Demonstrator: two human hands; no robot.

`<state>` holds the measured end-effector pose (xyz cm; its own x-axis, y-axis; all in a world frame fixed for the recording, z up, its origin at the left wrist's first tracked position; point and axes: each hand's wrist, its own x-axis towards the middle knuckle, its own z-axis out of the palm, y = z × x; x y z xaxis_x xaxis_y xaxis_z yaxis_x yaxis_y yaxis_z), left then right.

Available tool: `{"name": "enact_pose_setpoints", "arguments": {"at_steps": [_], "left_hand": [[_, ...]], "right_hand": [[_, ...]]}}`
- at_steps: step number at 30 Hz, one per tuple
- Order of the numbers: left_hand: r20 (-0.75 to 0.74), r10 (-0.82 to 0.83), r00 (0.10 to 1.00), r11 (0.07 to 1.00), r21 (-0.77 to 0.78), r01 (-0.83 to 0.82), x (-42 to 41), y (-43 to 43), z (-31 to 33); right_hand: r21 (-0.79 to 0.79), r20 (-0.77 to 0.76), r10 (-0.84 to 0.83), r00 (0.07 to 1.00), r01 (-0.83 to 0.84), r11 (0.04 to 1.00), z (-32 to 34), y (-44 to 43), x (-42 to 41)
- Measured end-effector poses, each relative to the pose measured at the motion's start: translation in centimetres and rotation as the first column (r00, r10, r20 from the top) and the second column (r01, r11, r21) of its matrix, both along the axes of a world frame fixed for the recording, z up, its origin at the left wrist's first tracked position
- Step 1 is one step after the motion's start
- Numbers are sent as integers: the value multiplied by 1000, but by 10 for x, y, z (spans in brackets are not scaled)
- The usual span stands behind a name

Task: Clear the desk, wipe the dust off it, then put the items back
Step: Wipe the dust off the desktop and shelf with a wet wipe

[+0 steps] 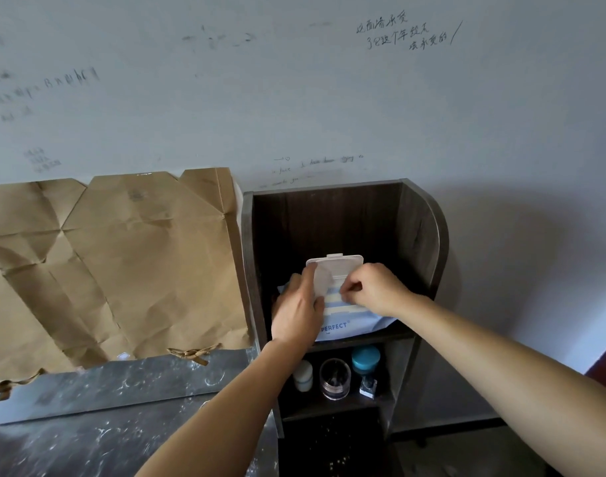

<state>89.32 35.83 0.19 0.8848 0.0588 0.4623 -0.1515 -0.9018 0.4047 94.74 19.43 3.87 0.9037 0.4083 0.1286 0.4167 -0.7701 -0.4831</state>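
Both bare forearms rise from the bottom edge and stretch forward, meeting at the upper compartment of a dark wooden shelf unit point(424, 235) that stands at the right end of the desk point(88, 442), whose grey marbled top shows pale smears. The left hand point(296, 311) lies palm-down on the left part of the wipes pack point(350, 325), fingers fairly straight and pressing, the index finger reaching up to touch the raised white lid point(339, 265). The right hand point(374, 289) is curled, its fingertips pinching at the pack's opening just under the lid; whether a sheet is caught between them cannot be told. The pack, pale blue and white with "PERFECT" printed on it, rests on the upper shelf board, its lid flipped upright. On the shelf below stand a small white bottle point(303, 375), a clear jar point(335, 378), a blue-lidded jar point(365, 359) and a tiny square bottle point(368, 387), close together. Behind the desk a creased sheet of brown paper point(115, 270) covers the lower wall point(294, 98), which is pale and carries scattered handwriting.
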Motion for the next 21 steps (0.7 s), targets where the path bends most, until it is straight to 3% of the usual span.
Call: {"name": "enact_pose_setpoints", "arguments": {"at_steps": [4, 9, 15, 21], "left_hand": [[51, -24, 998, 1000, 1, 24, 1, 3, -8], [21, 39, 999, 999, -3, -39, 3, 3, -17], [30, 1, 1000, 996, 89, -3, -5, 2, -19], [10, -14, 1000, 996, 92, 13, -8, 4, -20]], "right_hand": [[-216, 130, 123, 984, -93, 972, 4, 5, 0], [-293, 171, 179, 969, -124, 948, 4, 10, 1], [-369, 231, 225, 947, -129, 920, -5, 13, 0], [-252, 143, 115, 983, -76, 965, -6, 11, 1]]}}
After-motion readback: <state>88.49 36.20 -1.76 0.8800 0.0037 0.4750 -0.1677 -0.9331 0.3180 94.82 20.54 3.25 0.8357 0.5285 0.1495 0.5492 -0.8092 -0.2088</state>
